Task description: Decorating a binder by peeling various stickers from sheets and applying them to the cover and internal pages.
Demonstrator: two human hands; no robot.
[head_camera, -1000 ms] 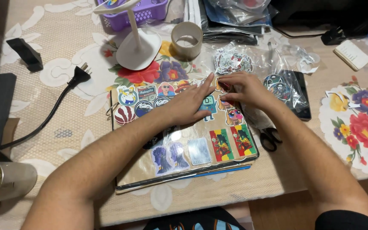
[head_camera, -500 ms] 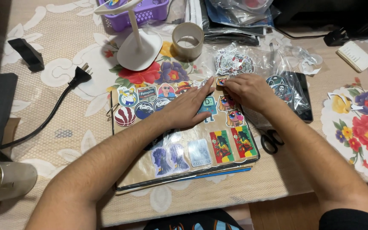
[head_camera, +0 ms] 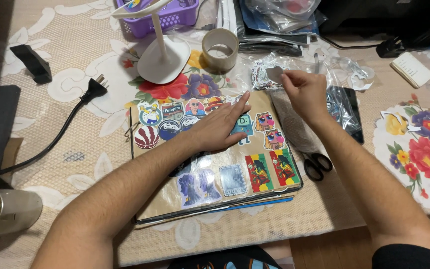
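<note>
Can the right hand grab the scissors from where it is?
Probably yes. The right hand is up by the bag of stickers pinching a small piece, and the scissors lie uncovered on the table just below its forearm, beside the sticker-covered folder. It would need to free its fingers first.

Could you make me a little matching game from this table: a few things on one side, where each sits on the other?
Things:
1. scissors
2. roll of tape
3. plug
4. left hand

Places:
A. flat on the sticker-covered board
B. just right of the board's lower corner
C. left of the board, on the lace cloth
D. beside the white stand base, above the board

Pairs: 1-B, 2-D, 3-C, 4-A
</note>
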